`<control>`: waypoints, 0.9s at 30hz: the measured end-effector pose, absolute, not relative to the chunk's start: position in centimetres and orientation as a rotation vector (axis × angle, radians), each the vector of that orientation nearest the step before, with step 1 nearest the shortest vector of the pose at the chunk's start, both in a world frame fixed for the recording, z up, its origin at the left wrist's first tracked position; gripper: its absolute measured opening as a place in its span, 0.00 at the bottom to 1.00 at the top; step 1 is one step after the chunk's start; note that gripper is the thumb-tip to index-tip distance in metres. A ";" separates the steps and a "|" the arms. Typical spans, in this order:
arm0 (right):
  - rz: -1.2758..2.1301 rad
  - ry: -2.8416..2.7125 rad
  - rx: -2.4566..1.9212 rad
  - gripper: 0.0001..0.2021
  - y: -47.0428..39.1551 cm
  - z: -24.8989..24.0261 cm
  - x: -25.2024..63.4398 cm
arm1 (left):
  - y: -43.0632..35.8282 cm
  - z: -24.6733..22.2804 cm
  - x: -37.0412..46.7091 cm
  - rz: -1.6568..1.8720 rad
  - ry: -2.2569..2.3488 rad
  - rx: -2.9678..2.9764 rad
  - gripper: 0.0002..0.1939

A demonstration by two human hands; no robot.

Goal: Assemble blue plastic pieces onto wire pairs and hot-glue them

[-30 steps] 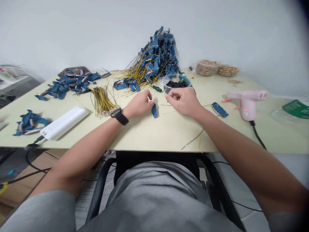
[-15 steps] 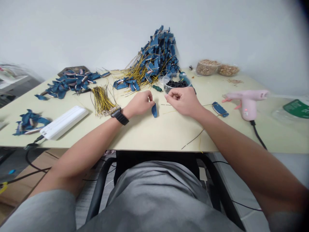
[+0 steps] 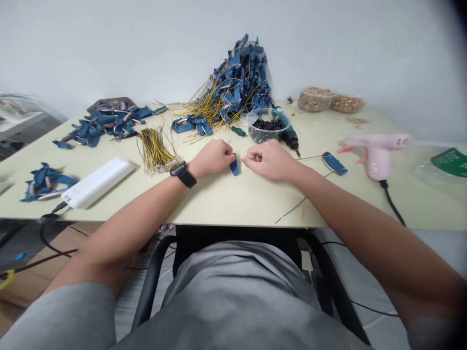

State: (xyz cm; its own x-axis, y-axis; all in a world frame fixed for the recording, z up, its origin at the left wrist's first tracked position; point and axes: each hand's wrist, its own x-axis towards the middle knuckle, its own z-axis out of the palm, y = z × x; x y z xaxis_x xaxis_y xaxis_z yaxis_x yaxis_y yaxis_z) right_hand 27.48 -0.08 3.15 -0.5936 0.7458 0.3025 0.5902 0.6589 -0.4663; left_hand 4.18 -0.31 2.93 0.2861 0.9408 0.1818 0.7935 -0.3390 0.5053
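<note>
My left hand (image 3: 216, 156) is closed in a pinch on a small flat blue piece (image 3: 234, 168), which hangs below the fingertips over the table. Just to its right, my right hand (image 3: 273, 160) is closed too, thumb against curled fingers. Whatever it pinches is too small to make out. Behind the right hand stands a clear round tub (image 3: 251, 132) holding small black parts (image 3: 269, 125). Beyond the right wrist lies another blue piece (image 3: 333, 163) with thin black and yellow wires.
A tall heap of blue wired pieces (image 3: 237, 82) leans against the wall. Left are a bundle of yellow-black wires (image 3: 155, 148), loose blue pieces (image 3: 109, 119) and a white box with a cable (image 3: 98, 182). A pink glue gun (image 3: 379, 155) stands right; a dark power tool (image 3: 290, 136) lies behind the tub.
My right hand has drawn back from the tub, down and left toward the blue piece in my left hand. My left hand has barely moved.
</note>
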 end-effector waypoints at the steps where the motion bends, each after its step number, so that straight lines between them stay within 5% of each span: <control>1: 0.442 -2.407 -1.040 0.29 -0.1 3.2 27.4 | -0.4 3.0 4.2 0.651 1.574 2.241 0.33; 27: 0.483 -2.465 -1.078 0.28 0.5 2.4 27.5 | 0.1 2.8 4.0 0.637 1.557 2.235 0.32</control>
State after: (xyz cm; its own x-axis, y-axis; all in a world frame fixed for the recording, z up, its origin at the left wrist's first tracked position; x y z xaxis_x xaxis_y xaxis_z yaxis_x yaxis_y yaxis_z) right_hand 27.45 0.46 2.39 -0.6194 0.7524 0.2242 0.6123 0.6417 -0.4619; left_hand 3.97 0.11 2.82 0.2976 0.9402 0.1655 0.7865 -0.3397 0.5158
